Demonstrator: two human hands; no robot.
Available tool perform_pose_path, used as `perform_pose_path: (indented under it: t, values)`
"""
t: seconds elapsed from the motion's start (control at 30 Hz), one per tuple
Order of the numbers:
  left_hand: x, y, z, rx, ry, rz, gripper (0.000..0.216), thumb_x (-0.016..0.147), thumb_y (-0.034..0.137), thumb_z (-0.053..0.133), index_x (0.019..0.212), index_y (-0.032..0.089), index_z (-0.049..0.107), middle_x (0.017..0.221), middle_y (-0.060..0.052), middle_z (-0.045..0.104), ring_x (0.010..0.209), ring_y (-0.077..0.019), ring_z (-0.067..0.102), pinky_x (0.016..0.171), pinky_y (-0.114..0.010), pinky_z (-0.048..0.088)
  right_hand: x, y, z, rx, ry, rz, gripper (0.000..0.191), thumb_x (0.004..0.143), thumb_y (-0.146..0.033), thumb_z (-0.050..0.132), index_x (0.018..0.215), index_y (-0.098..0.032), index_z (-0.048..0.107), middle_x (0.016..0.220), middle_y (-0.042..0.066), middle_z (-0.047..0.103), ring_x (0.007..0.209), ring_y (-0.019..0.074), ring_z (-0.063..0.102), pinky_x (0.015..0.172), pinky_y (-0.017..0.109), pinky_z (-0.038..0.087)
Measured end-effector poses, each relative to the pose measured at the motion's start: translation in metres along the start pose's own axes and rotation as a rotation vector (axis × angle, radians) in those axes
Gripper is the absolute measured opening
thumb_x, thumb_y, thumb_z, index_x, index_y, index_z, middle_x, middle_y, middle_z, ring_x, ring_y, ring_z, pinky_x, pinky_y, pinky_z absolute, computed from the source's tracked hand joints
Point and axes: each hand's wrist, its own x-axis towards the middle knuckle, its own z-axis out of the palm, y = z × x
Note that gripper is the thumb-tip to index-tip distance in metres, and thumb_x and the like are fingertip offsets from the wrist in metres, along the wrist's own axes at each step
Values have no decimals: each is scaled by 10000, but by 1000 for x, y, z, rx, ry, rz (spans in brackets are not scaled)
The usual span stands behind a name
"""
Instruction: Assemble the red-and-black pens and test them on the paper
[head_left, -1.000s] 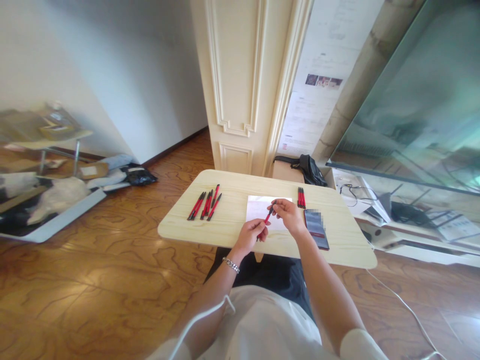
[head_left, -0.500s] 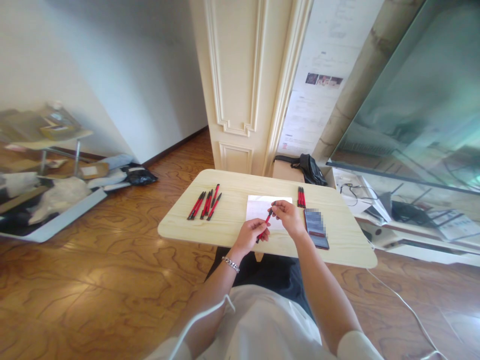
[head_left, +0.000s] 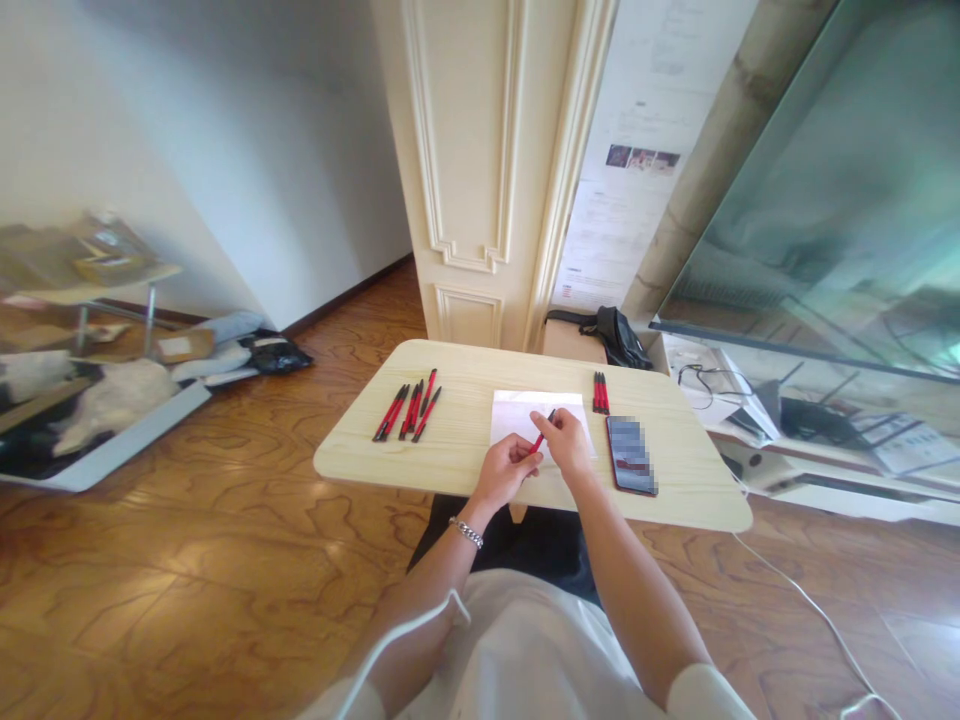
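Note:
Both my hands grip one red and black pen point(head_left: 541, 433) above a white sheet of paper point(head_left: 513, 415) on a small pale wooden table point(head_left: 450, 455). My left hand point(head_left: 505, 470) is closed around the pen's lower end. My right hand point(head_left: 567, 441) pinches its upper part, and the black tip sticks out beyond the fingers. Several more red pens point(head_left: 410, 408) lie in a loose row on the table's left side. A small bunch of red pens point(head_left: 601, 393) lies at the far right, just behind a dark phone point(head_left: 631, 455).
A cream panelled column point(head_left: 487, 170) stands behind the table, with a black bag point(head_left: 619, 338) at its foot. A glass-topped low unit point(head_left: 817, 440) with cables is on the right. Clutter and a white tray point(head_left: 105, 420) lie on the wooden floor at left. A white cable point(head_left: 810, 610) trails right.
My hands have drawn closer together along the pen and moved slightly down toward the paper. Less of the pen shows between them.

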Motion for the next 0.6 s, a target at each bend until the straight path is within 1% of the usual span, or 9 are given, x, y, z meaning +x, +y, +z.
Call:
perform_pose_path:
  t: [0.07, 0.13, 0.2, 0.27, 0.33, 0.4, 0.5, 0.6]
  values:
    - [0, 1, -1, -1, -22, -14, 318, 752, 450, 669, 826, 151, 590, 654, -18, 653, 546, -125, 606, 537, -238, 452, -1, -1, 0, 90, -61, 33, 421, 728, -573, 623, 605, -190, 498, 558, -23, 513, 529, 112, 433, 497, 246, 319]
    - [1, 3, -2, -1, -52, -20, 322, 794, 463, 619, 856, 147, 610, 687, -37, 667, 554, -129, 611, 537, -241, 449, -2, -3, -2, 243, -140, 81, 397, 760, -578, 583, 756, -182, 603, 709, 24, 628, 622, 138, 533, 529, 245, 377]
    - [1, 6, -3, -10, -81, -22, 333, 823, 468, 580, 876, 142, 623, 709, -51, 675, 561, -132, 615, 539, -244, 447, -2, -5, -5, 398, -196, 135, 417, 786, -573, 547, 937, -197, 643, 858, 56, 677, 724, 158, 589, 564, 248, 416]
    - [1, 7, -3, -19, -100, -26, 342, 835, 471, 562, 887, 140, 630, 722, -59, 681, 564, -134, 618, 542, -247, 446, -1, -6, -7, 488, -228, 164, 424, 793, -556, 543, 1014, -210, 647, 912, 66, 689, 763, 164, 606, 587, 252, 431]
    - [1, 7, -3, -13, -92, -29, 338, 829, 469, 570, 894, 143, 629, 723, -58, 684, 569, -136, 621, 536, -243, 442, 1, -4, -7, 492, -237, 160, 398, 781, -533, 568, 989, -206, 656, 898, 64, 694, 749, 159, 607, 599, 254, 434]
    - [0, 5, -2, 6, -67, -16, 314, 806, 453, 609, 882, 148, 620, 703, -47, 679, 581, -136, 624, 538, -237, 442, 2, 0, -5, 446, -218, 137, 361, 768, -515, 598, 921, -193, 655, 859, 56, 690, 730, 154, 601, 608, 256, 435]
    - [-1, 1, -1, 38, -18, 16, 292, 756, 420, 677, 850, 155, 598, 650, -22, 659, 588, -134, 621, 541, -229, 444, 2, 6, -1, 352, -124, 92, 332, 732, -502, 656, 779, -176, 614, 731, 27, 646, 652, 138, 559, 579, 250, 417]
    - [-1, 0, 0, 50, -4, 17, 289, 741, 411, 692, 836, 156, 596, 631, -15, 652, 579, -130, 615, 544, -228, 444, -1, 9, 2, 274, -19, 59, 348, 680, -490, 716, 687, -176, 567, 600, -20, 553, 547, 108, 473, 525, 241, 376]
